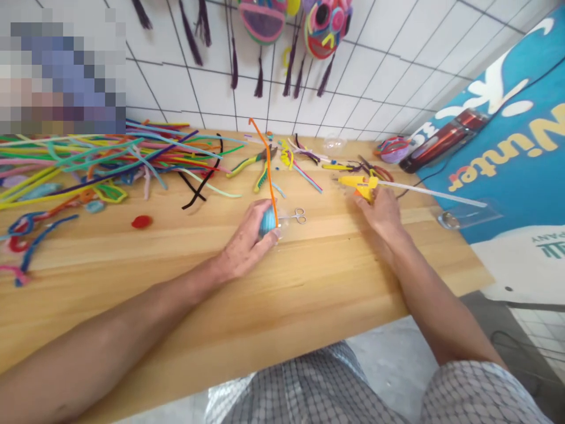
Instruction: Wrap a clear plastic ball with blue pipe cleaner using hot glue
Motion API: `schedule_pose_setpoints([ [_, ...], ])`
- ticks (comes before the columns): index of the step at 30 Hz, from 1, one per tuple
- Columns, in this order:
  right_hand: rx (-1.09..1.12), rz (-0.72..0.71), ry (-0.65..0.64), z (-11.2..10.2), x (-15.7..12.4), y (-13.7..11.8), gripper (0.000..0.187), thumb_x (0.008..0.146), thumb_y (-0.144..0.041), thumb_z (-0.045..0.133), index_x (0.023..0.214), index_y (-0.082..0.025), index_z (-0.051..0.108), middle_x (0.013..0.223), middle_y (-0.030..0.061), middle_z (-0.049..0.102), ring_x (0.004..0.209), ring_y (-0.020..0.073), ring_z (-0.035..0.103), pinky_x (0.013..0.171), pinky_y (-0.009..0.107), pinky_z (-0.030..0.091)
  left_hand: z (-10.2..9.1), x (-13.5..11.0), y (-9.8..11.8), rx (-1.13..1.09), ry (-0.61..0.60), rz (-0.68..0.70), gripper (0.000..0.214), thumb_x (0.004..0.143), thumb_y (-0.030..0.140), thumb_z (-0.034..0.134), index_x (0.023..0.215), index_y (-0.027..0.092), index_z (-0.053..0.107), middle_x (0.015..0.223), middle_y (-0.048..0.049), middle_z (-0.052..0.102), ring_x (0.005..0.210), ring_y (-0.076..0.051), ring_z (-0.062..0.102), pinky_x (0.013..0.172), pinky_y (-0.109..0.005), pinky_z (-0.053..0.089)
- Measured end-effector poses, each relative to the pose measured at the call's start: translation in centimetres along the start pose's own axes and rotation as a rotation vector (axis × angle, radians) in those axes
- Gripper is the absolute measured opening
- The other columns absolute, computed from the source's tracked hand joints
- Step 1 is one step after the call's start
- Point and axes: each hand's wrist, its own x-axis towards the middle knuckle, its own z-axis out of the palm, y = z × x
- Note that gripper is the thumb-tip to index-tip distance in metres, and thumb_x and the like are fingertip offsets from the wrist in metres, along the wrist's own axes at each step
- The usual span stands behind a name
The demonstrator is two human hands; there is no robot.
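Observation:
My left hand (247, 241) is closed around a small blue ball-shaped piece (267, 220) on the wooden table (309, 294). An orange pipe cleaner (267, 159) rises from that piece and bends back toward the wall. My right hand (380, 211) grips a yellow glue gun (362, 186) lying near the table's right side, with a long clear glue stick (436, 194) sticking out to the right. Small silver scissors (296, 217) lie between the two hands.
A big heap of coloured pipe cleaners (101, 156) covers the back left. Green-handled pliers (256, 162), a red pom-pom (142, 221), a woven coloured ball (394, 148) and a red bottle (444, 140) lie about. Masks with tassels (324, 26) hang on the tiled wall.

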Motion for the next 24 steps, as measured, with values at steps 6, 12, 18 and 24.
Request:
schedule_pose_setpoints([
  [6, 0.279, -0.265, -0.16, -5.5, -4.6, -5.2, 0.035, 0.092, -0.053, 0.069, 0.115, -0.026, 0.073, 0.117, 0.012, 0.075, 0.104, 0.032, 0.071, 0.1, 0.056, 0.056, 0.2, 0.2, 0.0, 0.023, -0.003, 0.035, 0.056, 0.108, 0.037, 0.054, 0.157, 0.02, 0.034, 0.153, -0.0189, 0.049, 0.146, -0.03, 0.05, 0.127, -0.054, 0.043],
  [12, 0.813, -0.362, -0.448, -4.2, -4.8, -16.1, 0.04, 0.093, -0.055, 0.073, 0.125, -0.031, 0.073, 0.14, 0.0064, 0.07, 0.133, 0.0292, 0.063, 0.117, 0.052, 0.047, 0.3, 0.2, -0.3, 0.034, 0.022, 0.07, 0.054, 0.106, 0.035, 0.056, 0.154, 0.017, 0.037, 0.151, -0.0202, 0.05, 0.145, -0.031, 0.05, 0.125, -0.054, 0.044],
  [18, 1.273, -0.191, -0.742, -1.5, -4.4, -20.0, 0.043, 0.076, -0.055, 0.09, 0.108, -0.03, 0.077, 0.139, 0.0032, 0.072, 0.134, 0.0278, 0.063, 0.115, 0.046, 0.05, 0.4, 0.6, -0.2, -0.026, 0.027, 0.123, 0.048, 0.104, 0.031, 0.056, 0.15, 0.021, 0.042, 0.148, -0.0173, 0.056, 0.142, -0.032, 0.053, 0.123, -0.055, 0.046],
  [24, 1.35, -0.067, -0.711, -1.1, -4.9, -19.7, 0.031, 0.07, -0.045, 0.095, 0.089, -0.029, 0.074, 0.131, 0.0017, 0.073, 0.129, 0.0257, 0.064, 0.106, 0.042, 0.055, 0.4, 0.7, -0.1, -0.051, 0.025, 0.12, 0.054, 0.103, 0.028, 0.057, 0.154, 0.022, 0.039, 0.152, -0.0176, 0.054, 0.146, -0.032, 0.051, 0.125, -0.054, 0.044],
])
